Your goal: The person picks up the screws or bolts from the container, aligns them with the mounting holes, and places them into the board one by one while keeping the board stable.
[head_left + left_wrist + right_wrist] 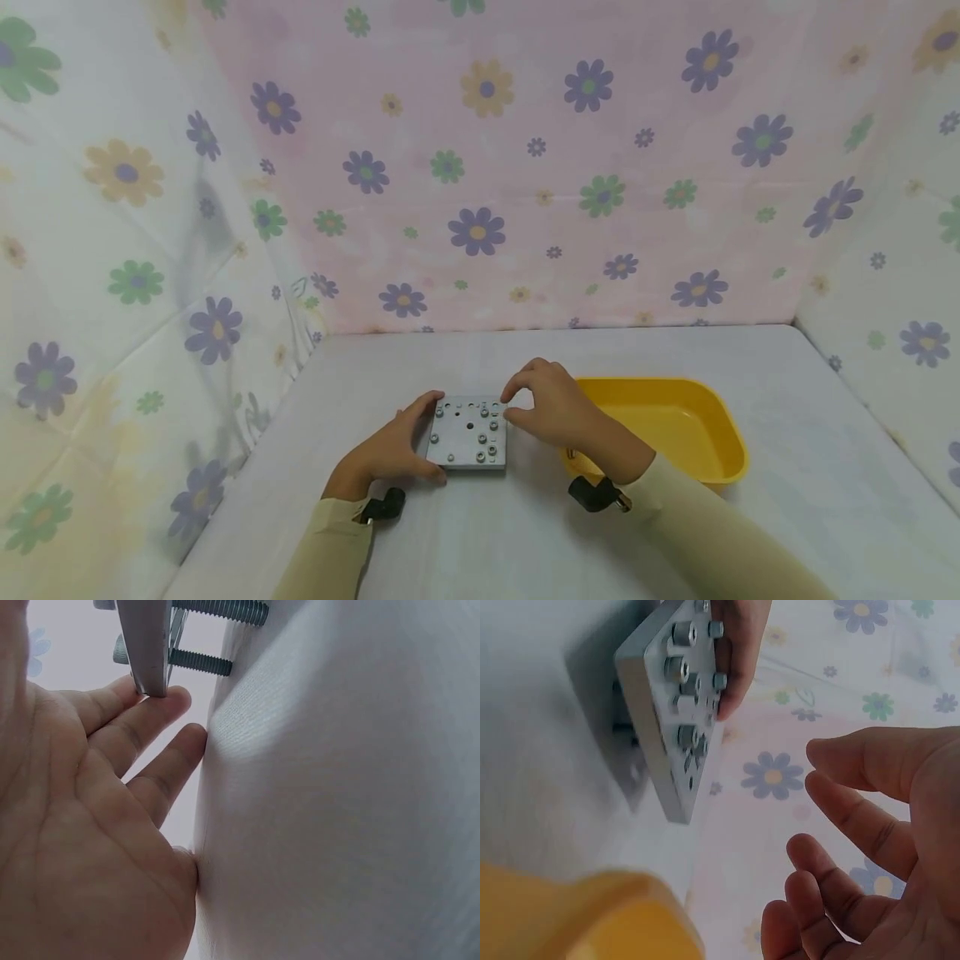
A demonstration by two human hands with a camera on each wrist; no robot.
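A flat silver metal plate (457, 446) sits raised over the white table, with several socket-head bolts (678, 669) standing in its holes. Below the plate, in the left wrist view, threaded bolt shanks (202, 662) stick out. My left hand (390, 448) holds the plate by its left side, thumb at the near edge and a finger at the far left corner. Over the plate's far right corner hovers my right hand (553, 408). Its thumb and index finger (855, 814) are bent toward each other with nothing between them.
A yellow plastic tray (731, 417) stands to the right, partly behind my right forearm. Small metal parts show at its near left corner. White table surface (480, 542) lies in front of the plate, and flowered cloth (525, 183) hangs at the back and sides.
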